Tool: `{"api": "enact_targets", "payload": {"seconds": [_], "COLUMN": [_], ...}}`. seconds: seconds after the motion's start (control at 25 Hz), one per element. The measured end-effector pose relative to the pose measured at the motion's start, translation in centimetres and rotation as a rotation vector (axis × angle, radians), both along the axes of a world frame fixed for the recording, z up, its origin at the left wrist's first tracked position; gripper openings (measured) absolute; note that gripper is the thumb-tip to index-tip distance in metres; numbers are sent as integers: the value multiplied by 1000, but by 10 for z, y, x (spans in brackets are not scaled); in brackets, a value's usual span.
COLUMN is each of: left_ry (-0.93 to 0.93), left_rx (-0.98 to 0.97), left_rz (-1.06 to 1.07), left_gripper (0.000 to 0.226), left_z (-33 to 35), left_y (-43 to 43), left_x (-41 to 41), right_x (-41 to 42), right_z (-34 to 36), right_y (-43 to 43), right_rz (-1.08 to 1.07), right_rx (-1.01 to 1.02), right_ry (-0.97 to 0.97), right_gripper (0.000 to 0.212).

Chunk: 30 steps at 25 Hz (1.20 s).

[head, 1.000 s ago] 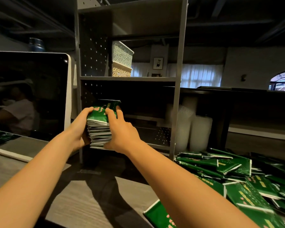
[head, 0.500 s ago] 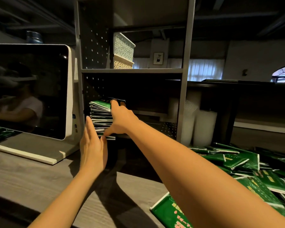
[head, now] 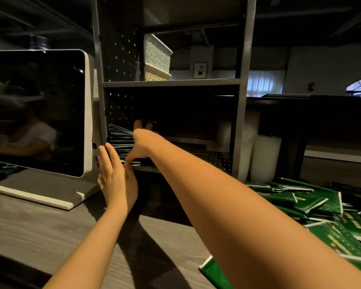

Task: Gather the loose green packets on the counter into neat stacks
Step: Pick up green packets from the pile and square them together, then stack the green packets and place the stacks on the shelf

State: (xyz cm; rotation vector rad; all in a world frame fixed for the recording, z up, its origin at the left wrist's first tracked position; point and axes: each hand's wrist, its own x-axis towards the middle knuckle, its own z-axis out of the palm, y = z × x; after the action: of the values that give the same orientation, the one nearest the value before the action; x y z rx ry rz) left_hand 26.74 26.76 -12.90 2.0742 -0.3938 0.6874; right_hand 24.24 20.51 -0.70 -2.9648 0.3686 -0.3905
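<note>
A stack of green packets (head: 120,140) stands on the lower shelf of the grey metal rack (head: 241,105), at its left end. My right hand (head: 143,146) grips the stack's right side, fingers over the top and thumb under the bottom edge. My left hand (head: 115,176) hangs just in front of and below the stack, fingers straight and pointing up, holding nothing. A loose pile of green packets (head: 313,202) lies on the counter (head: 40,232) at the right, partly hidden behind my right forearm.
A white-framed screen on a stand (head: 38,113) sits left of the rack. Two patterned baskets (head: 156,59) rest on the upper shelf. White cup stacks (head: 265,157) stand right of the rack. More green packets (head: 0,170) lie at the far left.
The stack went from both hands into the lower shelf. My left hand let go and dropped back in front of it, fingers straight. My right hand stays on the stack.
</note>
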Motion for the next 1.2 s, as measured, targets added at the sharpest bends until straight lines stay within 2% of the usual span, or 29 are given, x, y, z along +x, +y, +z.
{"api": "enact_targets", "payload": {"seconds": [0.2,0.28,0.4,0.52,0.64,0.88,1.2], "left_ry": [34,62,74,40,16,-49,-97], "left_rx": [-87,-107,-14,69,160,444,562], "left_rz": [-37,-32,-70,-162,-302,-478,-869], "left_gripper": [63,57,56,55,53,49,48], "left_z": [12,20,27,30,32,43,31], "left_y": [1,2,4,6,6,-8,-70], "left_x": [-19,-32,-53,-78,-113,-175,-247], "right_x": [-9,-23,-56,-103,-152,-243,-357], "right_z": [5,4,-1,-8,-14,-20,-43], "right_y": [-4,-11,-22,-35,-57,-96,-166], "right_rz": [45,82,126,203,265,82,-85], "right_rx": [82,143,131,10,-74,-214,-200], "right_ry": [-29,-96,-225,-314,-272,-108,99], "right_gripper": [131,124,85,41,23,20,28]}}
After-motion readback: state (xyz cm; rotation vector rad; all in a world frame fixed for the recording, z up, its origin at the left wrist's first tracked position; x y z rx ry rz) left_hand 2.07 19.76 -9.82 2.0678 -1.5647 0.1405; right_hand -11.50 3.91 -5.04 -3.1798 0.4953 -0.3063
